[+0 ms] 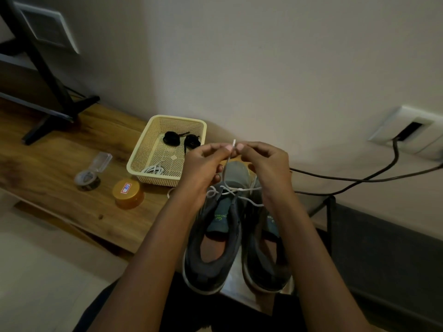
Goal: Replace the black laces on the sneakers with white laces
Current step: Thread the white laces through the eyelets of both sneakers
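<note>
Forearms (155,248) reach over sneakers (211,264), side by side, heels toward cam. L hand (203,168) & R hand (263,164) both pinch white lace (234,141) near its tip, fingers curled; rest crosses the toe eyelets. Lace prob light, limp, slippy: hold by stiff tip. Black laces (171,138) in basket (153,140)
</note>
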Demonstrator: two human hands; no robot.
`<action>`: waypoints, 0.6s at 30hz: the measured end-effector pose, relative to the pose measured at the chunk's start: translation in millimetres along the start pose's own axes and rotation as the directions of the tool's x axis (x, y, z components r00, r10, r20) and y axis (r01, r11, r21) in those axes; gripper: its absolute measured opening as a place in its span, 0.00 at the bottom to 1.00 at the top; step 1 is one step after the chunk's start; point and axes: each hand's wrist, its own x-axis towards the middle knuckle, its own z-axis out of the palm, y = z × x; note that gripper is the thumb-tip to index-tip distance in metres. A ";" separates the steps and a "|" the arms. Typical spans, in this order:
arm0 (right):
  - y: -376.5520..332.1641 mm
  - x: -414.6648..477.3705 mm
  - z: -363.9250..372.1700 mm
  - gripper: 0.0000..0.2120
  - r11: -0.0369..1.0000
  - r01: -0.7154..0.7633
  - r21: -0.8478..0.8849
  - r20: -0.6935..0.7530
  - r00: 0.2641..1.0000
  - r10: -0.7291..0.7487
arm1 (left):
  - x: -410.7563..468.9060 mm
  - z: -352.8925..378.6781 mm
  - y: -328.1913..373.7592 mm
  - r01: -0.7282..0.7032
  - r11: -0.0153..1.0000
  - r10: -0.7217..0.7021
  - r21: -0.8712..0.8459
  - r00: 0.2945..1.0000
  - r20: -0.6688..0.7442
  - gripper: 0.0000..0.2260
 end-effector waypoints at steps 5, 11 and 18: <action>4.4 -2.6 6.3 0.03 0.982 -0.148 0.115 -0.042 0.987 0.154 | 0.7 -1.1 -4.2 -0.088 0.984 0.087 0.157 0.996 0.013 0.03; 7.1 6.7 0.4 0.09 0.992 0.007 0.126 -0.378 0.925 0.042 | 6.5 -13.3 -6.1 -0.258 0.784 0.223 0.565 0.966 0.131 0.02; 5.2 8.3 -18.1 0.04 0.806 0.123 -0.580 -0.426 0.797 -0.428 | 10.5 -31.6 -14.7 -0.033 0.355 -0.155 0.934 0.983 0.094 0.12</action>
